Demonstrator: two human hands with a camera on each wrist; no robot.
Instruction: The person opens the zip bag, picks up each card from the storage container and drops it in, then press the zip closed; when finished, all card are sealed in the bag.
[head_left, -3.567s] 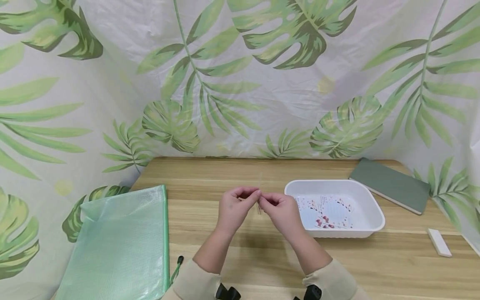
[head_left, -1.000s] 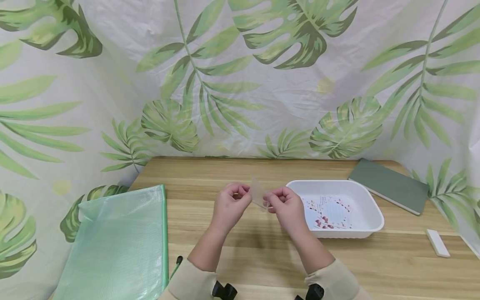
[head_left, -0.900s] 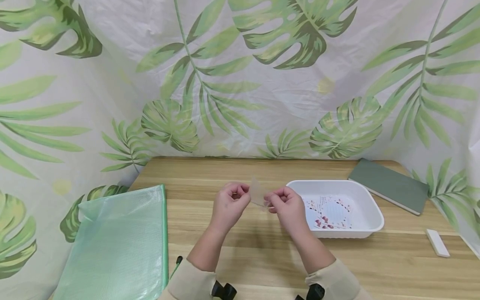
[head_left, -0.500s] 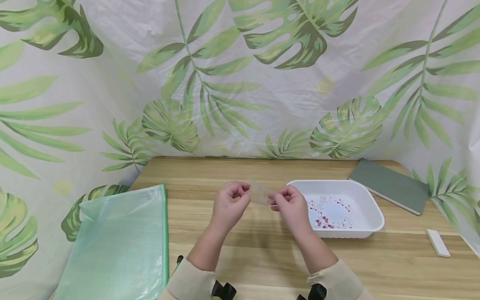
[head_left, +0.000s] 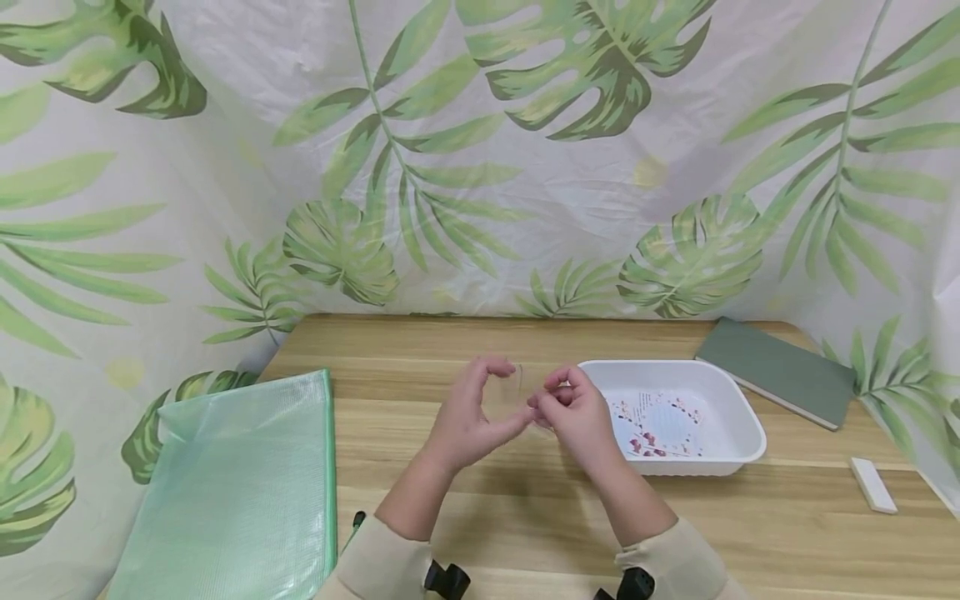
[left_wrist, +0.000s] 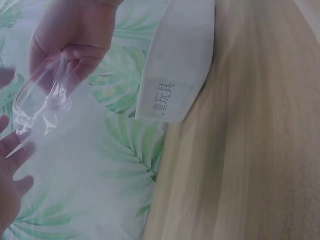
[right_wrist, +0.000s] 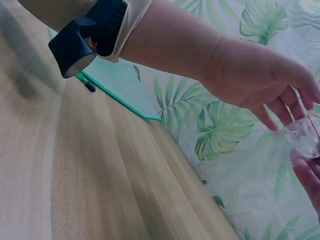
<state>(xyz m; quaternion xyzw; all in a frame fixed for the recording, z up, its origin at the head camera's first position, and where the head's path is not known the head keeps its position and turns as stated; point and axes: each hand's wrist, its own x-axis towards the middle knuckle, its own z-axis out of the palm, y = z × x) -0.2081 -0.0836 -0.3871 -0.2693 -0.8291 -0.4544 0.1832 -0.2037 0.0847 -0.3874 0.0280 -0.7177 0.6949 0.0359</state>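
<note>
A small clear plastic zip bag [left_wrist: 52, 102] with a red line along its mouth is between both hands; in the head view the bag [head_left: 512, 385] is faint. My right hand [head_left: 581, 408] pinches one edge of it between thumb and fingers. My left hand [head_left: 467, 421] has its thumb and index finger spread wide, the thumb reaching to the right fingertips. In the left wrist view the left fingers [left_wrist: 17, 155] are parted beside the bag's lower end. The right wrist view shows the left hand [right_wrist: 260, 75] over the bag [right_wrist: 302, 134]. Whether anything is inside cannot be made out.
A white tray [head_left: 750, 442] with a flower-printed sheet inside stands to the right, close to my right hand. Behind it lies a green notebook [head_left: 780, 371]. A small white block [head_left: 873, 485] sits at far right. On the left lies a green mesh zip pouch [head_left: 240, 492].
The left fingers have let go of their side of the bag and spread apart, and the left thumb has moved right toward the right hand. The right hand keeps its pinch, nearly still.
</note>
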